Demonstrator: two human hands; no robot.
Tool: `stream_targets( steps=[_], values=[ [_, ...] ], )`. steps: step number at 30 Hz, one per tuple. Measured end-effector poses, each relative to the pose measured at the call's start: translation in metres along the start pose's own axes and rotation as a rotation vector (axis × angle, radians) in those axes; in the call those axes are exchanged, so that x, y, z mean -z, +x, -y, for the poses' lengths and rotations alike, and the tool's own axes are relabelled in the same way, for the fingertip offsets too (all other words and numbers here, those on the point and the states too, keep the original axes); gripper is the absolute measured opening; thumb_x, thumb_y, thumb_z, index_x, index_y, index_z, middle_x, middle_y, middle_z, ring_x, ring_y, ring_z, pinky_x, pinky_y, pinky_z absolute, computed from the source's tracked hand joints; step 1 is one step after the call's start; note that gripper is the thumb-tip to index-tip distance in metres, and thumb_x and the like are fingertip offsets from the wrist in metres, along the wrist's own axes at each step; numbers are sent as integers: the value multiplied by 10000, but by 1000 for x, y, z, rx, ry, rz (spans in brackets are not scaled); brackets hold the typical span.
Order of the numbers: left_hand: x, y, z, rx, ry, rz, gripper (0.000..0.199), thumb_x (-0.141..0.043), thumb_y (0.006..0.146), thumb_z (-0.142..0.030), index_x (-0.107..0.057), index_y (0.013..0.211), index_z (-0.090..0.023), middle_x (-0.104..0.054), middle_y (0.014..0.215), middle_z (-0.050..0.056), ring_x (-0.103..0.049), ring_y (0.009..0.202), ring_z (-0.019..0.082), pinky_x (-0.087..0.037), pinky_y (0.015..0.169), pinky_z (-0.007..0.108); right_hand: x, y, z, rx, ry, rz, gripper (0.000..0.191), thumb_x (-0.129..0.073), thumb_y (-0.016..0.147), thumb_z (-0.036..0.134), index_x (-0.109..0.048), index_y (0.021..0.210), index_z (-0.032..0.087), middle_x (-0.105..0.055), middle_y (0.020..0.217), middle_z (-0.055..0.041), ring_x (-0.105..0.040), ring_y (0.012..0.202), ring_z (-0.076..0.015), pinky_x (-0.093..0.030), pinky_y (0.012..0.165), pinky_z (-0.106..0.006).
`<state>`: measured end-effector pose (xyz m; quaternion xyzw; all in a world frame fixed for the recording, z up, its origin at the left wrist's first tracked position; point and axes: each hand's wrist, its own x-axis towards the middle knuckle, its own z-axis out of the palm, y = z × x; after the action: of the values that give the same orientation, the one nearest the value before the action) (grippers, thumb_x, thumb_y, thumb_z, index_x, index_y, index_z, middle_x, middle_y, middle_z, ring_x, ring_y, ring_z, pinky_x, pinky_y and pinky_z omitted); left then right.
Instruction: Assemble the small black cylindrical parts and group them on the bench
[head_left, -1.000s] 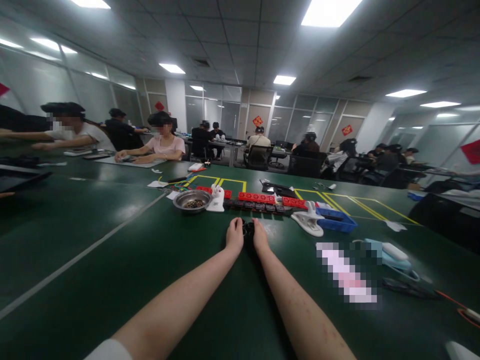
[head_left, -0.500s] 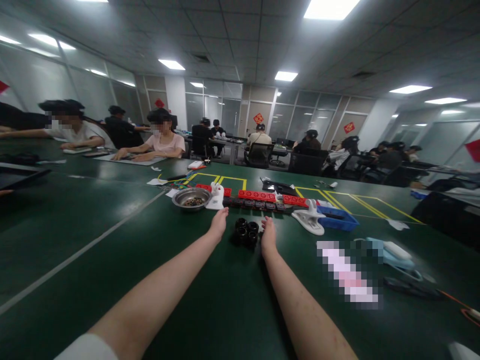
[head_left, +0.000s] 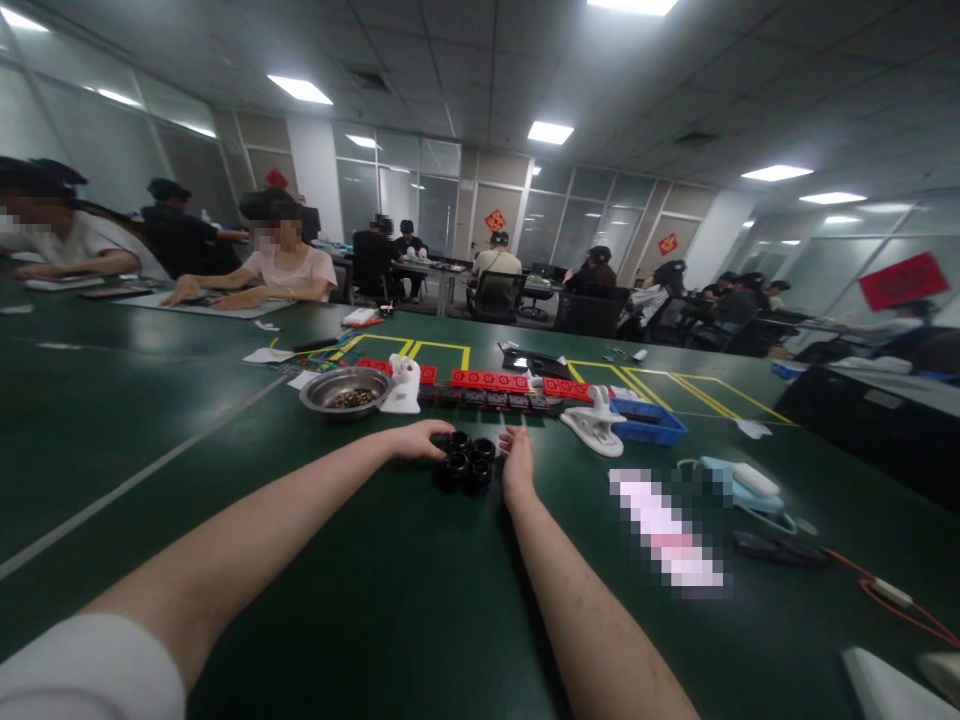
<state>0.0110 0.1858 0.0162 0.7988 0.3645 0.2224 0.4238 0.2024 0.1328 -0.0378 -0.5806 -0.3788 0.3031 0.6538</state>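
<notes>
Several black ring-topped cylindrical parts (head_left: 468,462) stand bunched together on the green table (head_left: 375,590). My left hand (head_left: 417,440) is at their left side, its fingers stretched out and the thumb apart, with the fingertips close to the bunch; whether they touch cannot be seen. On the right side my right hand (head_left: 517,466) stands on edge, fingers extended, a small gap between it and the parts. Just beyond both hands runs a row of red blocks (head_left: 491,380) with dark modules (head_left: 495,400) in front.
A metal bowl of small pieces (head_left: 330,385) and a white clamp (head_left: 405,385) stand at back left. Another white clamp (head_left: 596,425) and a blue tray (head_left: 667,428) are at back right. Light-blue cabled item (head_left: 739,485) lies right. Co-workers sit beyond.
My left hand has turned inward, bringing its fingers up to the black parts. My right hand remains beside them. The whole view has shifted slightly.
</notes>
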Motion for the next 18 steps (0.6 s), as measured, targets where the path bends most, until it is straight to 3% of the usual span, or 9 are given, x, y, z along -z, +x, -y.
stream_targets(
  steps=[4,8,11,14,18],
  values=[
    [-4,2,3,-42,57,-16,343,-716,492,-184,-675,831,-206,-659,957,42,-566,968,252,-366,914,343,-1,4,-3,5,-23,13,232,-456,875,314,-537,1008,143,-581,973,-47,-584,817,-153,-485,718,-342],
    [1,3,3,-64,164,-65,311,-745,466,-248,-684,769,-218,-644,981,38,-521,1017,267,-313,950,334,-1,5,-4,18,-47,26,231,-455,875,316,-541,1000,141,-584,969,-46,-584,819,-153,-481,725,-345],
    [16,-7,7,-56,253,-101,323,-755,456,-305,-681,759,-221,-631,993,37,-489,1041,272,-265,975,337,0,3,-2,34,-59,26,231,-458,874,315,-542,998,140,-583,972,-47,-582,828,-156,-479,731,-350],
    [38,-34,15,-20,331,-133,329,-732,493,-347,-676,787,-210,-632,960,43,-504,1001,267,-284,954,342,-1,2,-1,47,-66,22,226,-461,872,312,-545,990,138,-583,973,-47,-581,834,-157,-478,732,-351],
    [61,-99,24,52,411,-177,351,-706,531,-378,-669,839,-212,-623,982,55,-509,982,263,-314,926,339,-1,1,1,60,-66,12,224,-458,873,313,-545,991,145,-580,981,-48,-579,834,-157,-480,730,-347]
  ],
)
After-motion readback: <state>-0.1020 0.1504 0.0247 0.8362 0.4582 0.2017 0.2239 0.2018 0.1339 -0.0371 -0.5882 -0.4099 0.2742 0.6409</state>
